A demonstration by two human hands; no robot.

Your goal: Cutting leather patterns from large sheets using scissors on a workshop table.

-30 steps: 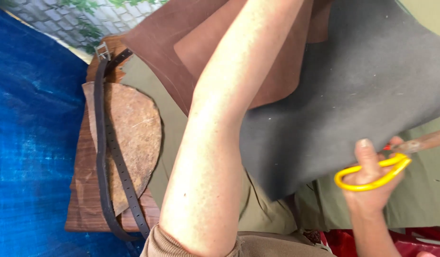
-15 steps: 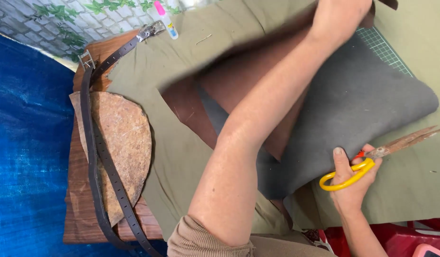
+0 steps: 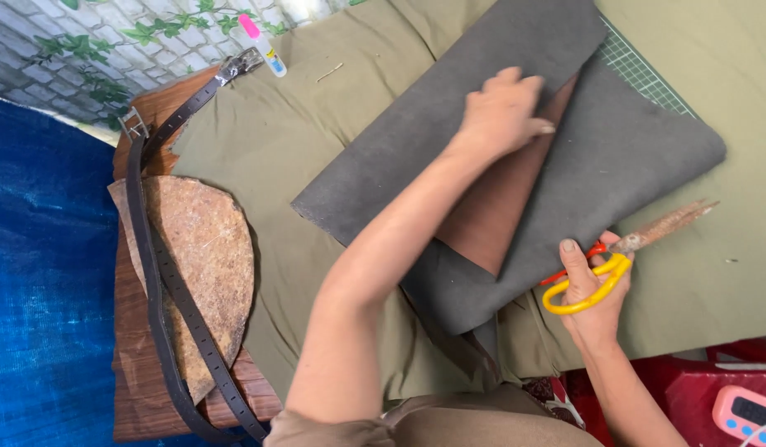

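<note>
A large dark grey leather sheet (image 3: 640,157) lies folded on olive green cloth (image 3: 300,141), its brown underside (image 3: 499,215) showing in the fold. My left hand (image 3: 503,112) presses flat on the upper flap of the sheet, fingers together. My right hand (image 3: 590,294) sits at the sheet's right edge, gripping yellow-handled scissors (image 3: 619,257) whose rusty blades point away to the right, closed.
A rough brown leather half-round (image 3: 205,265) and a dark punched belt (image 3: 163,290) rest on a wooden board (image 3: 143,389) at left. A pink-capped glue tube (image 3: 263,45) lies at top. A green cutting mat (image 3: 648,70) peeks out under the sheet. A pink timer (image 3: 747,410) sits bottom right. Blue tarp (image 3: 43,273) at left.
The view has tilted down. My left hand has laid the grey flap over the brown underside and now presses it flat. My right hand still holds the scissors.
</note>
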